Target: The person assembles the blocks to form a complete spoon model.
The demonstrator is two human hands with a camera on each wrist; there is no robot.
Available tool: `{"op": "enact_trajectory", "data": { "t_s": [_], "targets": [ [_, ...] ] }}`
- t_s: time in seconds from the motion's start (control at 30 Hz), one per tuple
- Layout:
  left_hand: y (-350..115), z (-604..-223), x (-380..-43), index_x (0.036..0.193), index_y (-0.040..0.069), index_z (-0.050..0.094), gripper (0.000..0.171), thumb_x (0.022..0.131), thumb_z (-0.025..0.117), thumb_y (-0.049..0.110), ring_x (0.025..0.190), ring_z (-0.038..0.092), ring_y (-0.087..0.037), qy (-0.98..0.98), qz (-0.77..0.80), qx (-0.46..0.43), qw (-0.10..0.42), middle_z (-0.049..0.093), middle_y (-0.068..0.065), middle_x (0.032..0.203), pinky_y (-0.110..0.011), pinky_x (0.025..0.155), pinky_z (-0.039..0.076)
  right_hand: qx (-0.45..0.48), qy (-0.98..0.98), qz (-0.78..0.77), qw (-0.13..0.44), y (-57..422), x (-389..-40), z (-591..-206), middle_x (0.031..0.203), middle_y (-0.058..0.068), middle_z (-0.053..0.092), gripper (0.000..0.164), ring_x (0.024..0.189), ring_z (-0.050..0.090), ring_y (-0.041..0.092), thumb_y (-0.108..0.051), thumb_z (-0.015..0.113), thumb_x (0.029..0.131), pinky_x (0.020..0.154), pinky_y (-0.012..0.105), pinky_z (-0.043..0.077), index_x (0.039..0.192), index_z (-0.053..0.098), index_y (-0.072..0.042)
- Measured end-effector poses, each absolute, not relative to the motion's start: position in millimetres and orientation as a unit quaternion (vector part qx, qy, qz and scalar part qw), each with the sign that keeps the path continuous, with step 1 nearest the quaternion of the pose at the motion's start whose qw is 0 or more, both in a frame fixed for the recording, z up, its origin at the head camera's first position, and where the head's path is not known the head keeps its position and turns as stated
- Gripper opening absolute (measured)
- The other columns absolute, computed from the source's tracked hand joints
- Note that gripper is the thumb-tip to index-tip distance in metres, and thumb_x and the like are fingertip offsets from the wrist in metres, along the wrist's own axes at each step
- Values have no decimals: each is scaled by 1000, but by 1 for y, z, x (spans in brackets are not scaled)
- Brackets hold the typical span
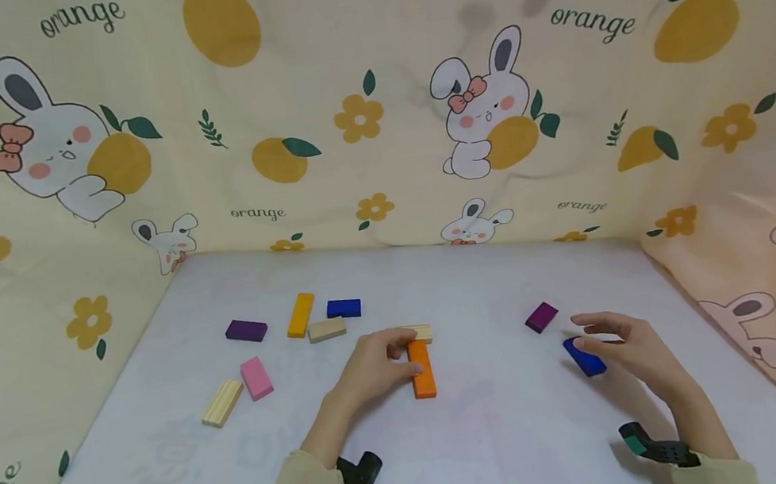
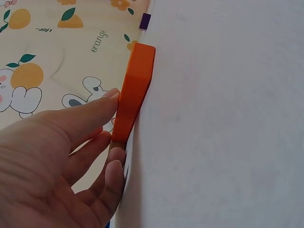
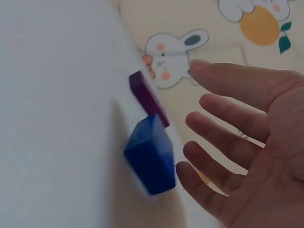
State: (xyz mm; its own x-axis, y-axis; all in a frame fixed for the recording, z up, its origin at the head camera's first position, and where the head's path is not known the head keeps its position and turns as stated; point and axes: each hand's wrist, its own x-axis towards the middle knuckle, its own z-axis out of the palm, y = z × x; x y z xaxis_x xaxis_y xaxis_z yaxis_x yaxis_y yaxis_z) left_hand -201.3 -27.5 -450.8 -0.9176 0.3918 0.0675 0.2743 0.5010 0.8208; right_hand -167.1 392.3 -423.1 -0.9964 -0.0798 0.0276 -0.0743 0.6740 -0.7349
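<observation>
My left hand (image 1: 376, 365) pinches an orange wooden block (image 1: 422, 370), the thumb on its side and the other fingers around its far end. In the left wrist view the orange block (image 2: 134, 90) stands out beyond the thumb. A pale grooved wooden block (image 1: 421, 333) lies just behind it, partly covered by the fingers. On the right, my right hand (image 1: 626, 347) hovers beside a dark blue block (image 1: 584, 357). In the right wrist view its fingers (image 3: 228, 128) are spread and relaxed, apart from the blue block (image 3: 151, 159). A purple block (image 1: 542, 318) lies just beyond.
Toward the left lie a dark purple block (image 1: 246, 331), a yellow-orange block (image 1: 300, 315), another blue block (image 1: 344, 308), a plain wood block (image 1: 327, 329), a pink block (image 1: 256, 378) and a grooved wood block (image 1: 223, 403). Printed cloth (image 1: 328, 225) walls the white table (image 1: 496, 437).
</observation>
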Motion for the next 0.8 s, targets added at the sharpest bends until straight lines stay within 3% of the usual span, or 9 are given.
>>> {"op": "enact_trajectory", "data": {
  "t_s": [0.13, 0.27, 0.57, 0.8],
  "targets": [
    [-28, -453, -203, 129, 13, 65, 47, 86, 79, 23, 96, 58, -18, 862, 459, 206, 60, 64, 1, 121, -34, 86, 49, -37, 905, -422, 33, 395, -167, -429, 137, 19, 53, 57, 118, 53, 40, -35, 73, 90, 86, 44, 52, 137, 56, -7],
    [-29, -452, -204, 127, 10, 67, 43, 87, 78, 22, 104, 60, -18, 863, 447, 228, 60, 61, 1, 131, -35, 93, 48, -45, 905, -419, 52, 396, -167, -430, 139, 23, 49, 61, 117, 53, 44, -32, 75, 89, 89, 54, 50, 140, 53, -7],
    [-29, -452, -206, 128, 9, 67, 43, 89, 75, 25, 110, 59, -16, 873, 417, 243, 61, 57, 2, 137, -34, 96, 47, -58, 907, -413, 67, 399, -167, -431, 130, 23, 55, 73, 110, 56, 37, -24, 81, 82, 83, 42, 53, 145, 47, -8],
    [-30, -452, -205, 127, 9, 67, 43, 89, 76, 26, 110, 59, -15, 872, 419, 245, 58, 58, 4, 136, -34, 96, 47, -68, 911, -400, 78, 402, -166, -434, 133, 20, 52, 79, 106, 55, 33, -25, 85, 77, 84, 42, 50, 145, 47, -11]
  ]
}}
